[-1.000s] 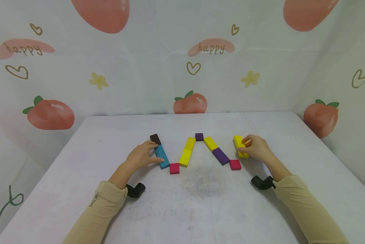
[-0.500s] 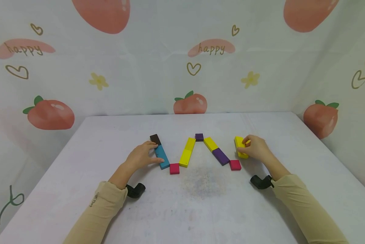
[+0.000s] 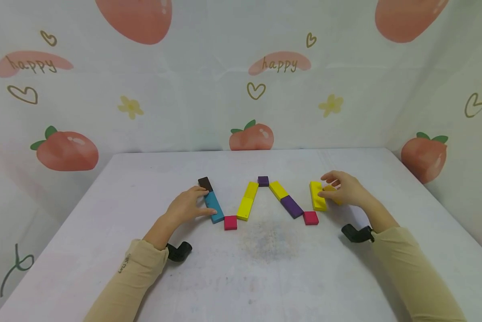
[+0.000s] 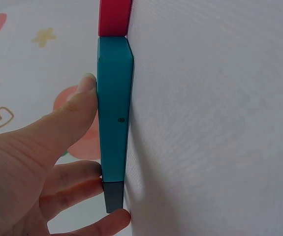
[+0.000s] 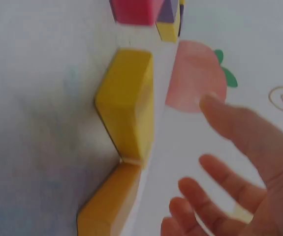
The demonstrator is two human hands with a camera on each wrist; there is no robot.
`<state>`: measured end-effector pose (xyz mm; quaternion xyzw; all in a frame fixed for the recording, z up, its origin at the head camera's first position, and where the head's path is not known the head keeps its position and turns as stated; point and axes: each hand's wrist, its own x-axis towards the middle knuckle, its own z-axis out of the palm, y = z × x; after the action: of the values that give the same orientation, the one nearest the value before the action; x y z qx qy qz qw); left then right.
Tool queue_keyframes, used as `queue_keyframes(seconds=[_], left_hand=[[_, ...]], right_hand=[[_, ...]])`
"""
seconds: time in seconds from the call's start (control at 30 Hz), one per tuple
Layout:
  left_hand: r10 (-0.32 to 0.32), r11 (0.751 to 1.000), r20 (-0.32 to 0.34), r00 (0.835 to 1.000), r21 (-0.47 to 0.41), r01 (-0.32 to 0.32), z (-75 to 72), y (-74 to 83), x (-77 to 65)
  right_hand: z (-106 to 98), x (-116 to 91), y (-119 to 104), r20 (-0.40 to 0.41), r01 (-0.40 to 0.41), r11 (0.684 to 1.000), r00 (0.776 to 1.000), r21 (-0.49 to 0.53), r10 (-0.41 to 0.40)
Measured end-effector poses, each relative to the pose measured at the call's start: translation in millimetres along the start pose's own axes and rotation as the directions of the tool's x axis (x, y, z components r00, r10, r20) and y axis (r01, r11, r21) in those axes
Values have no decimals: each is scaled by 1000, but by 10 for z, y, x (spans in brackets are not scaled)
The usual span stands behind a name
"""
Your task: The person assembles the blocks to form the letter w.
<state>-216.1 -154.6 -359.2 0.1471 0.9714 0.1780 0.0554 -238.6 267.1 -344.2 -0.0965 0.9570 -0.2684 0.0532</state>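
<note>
My left hand (image 3: pixel 187 207) rests at the blue block (image 3: pixel 213 206), thumb and fingers touching it loosely. In the left wrist view the thumb lies along the blue block (image 4: pixel 115 110), and a fingertip reaches the end of the black block (image 4: pixel 113 196). That black block (image 3: pixel 205 183) adjoins the blue one's far end. My right hand (image 3: pixel 344 190) hovers beside a yellow block (image 3: pixel 318 196), fingers apart and holding nothing. Partly hidden under it is an orange-yellow block (image 3: pixel 332 195). In the right wrist view the yellow block (image 5: pixel 124 98) and orange-yellow block (image 5: pixel 109 204) meet near a corner.
A zigzag of flat blocks runs across the white table (image 3: pixel 233 277): a red block (image 3: pixel 230 222), yellow blocks (image 3: pixel 247 200), a small purple block (image 3: pixel 263 181), a longer purple block (image 3: pixel 291 206) and another red block (image 3: pixel 311 218). A printed cloth (image 3: pixel 192 89) hangs behind.
My right hand has let go of the yellow block and shifted right, its fingers spreading. The orange-yellow block now shows beneath it. The yellow block moved slightly; the left hand stayed still.
</note>
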Motion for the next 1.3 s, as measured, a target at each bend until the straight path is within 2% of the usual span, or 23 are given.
queue_keyframes(seconds=[0.13, 0.43, 0.7, 1.03, 1.3], left_hand=[[-11, 1000, 11, 1000, -1, 11, 2, 1, -2], [-20, 1000, 15, 1000, -8, 20, -7, 4, -3], [-21, 1000, 17, 1000, -3, 21, 1, -3, 9], [-18, 1000, 5, 1000, -9, 18, 3, -4, 5], [-15, 1000, 6, 1000, -8, 15, 2, -2, -2]], right_hand=[[-52, 24, 53, 46, 83, 997, 995, 7, -83], [-28, 67, 170, 157, 169, 986, 973, -2, -167], [15, 103, 196, 210, 171, 985, 963, 9, -169], [53, 118, 219, 204, 211, 977, 957, 0, -207], [88, 115, 246, 161, 250, 968, 956, -7, -245]])
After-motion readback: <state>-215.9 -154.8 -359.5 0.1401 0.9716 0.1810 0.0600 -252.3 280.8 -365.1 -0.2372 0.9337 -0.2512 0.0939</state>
